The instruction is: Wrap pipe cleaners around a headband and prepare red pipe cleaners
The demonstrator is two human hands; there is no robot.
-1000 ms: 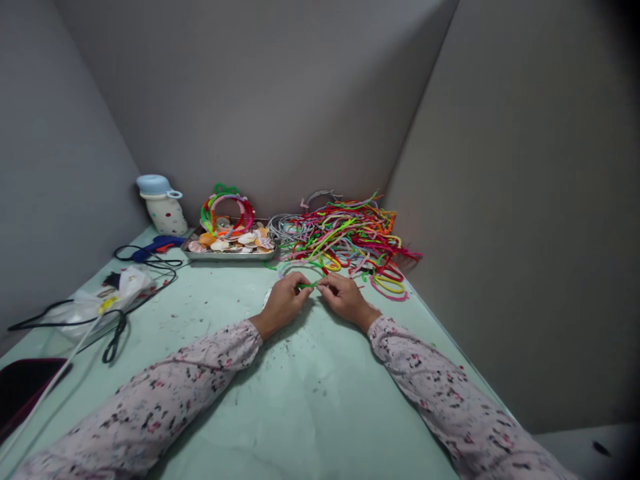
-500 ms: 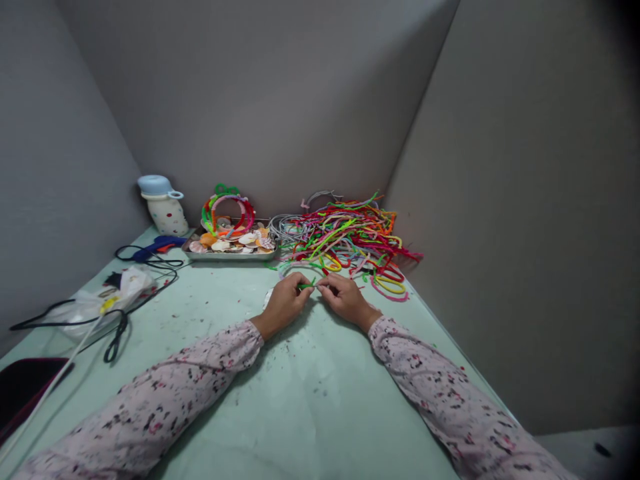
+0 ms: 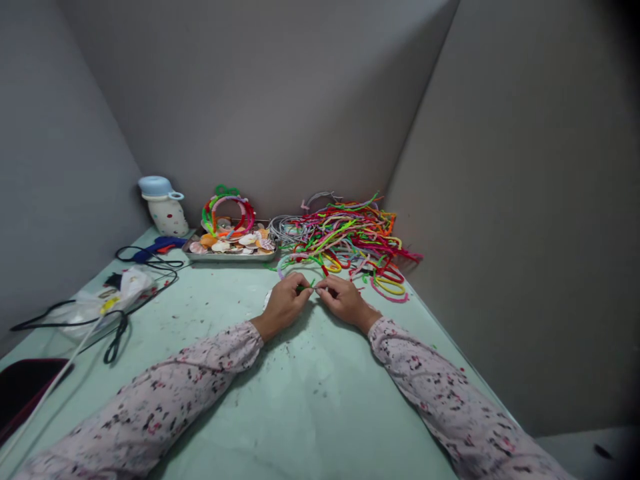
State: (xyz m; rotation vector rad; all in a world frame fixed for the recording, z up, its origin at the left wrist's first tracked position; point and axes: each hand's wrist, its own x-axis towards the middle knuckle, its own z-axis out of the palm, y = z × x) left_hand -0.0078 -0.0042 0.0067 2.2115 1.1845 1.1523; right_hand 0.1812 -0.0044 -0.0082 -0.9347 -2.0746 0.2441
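Near the middle of the table, my left hand (image 3: 286, 303) is closed in a pinch on a short green pipe cleaner (image 3: 313, 283). My right hand (image 3: 346, 300) faces it a small gap away, its fingertips pinched on the thin end between the hands. A ring of pipe cleaners (image 3: 300, 257), pale purple, pink, green and red, arches just behind both hands and seems to run down to them. The fingers partly hide where it ends.
A metal tray (image 3: 233, 259) of shells with colourful rings stands at the back, left of a pipe cleaner pile (image 3: 350, 230). A bottle (image 3: 167, 210), black cable (image 3: 150, 265) and plastic bag (image 3: 133, 287) are on the left. Walls border the table.
The ring behind the hands stands slightly higher and shows more of its pale purple side. Less green shows between my fingertips. Both hands stay nearly in place.
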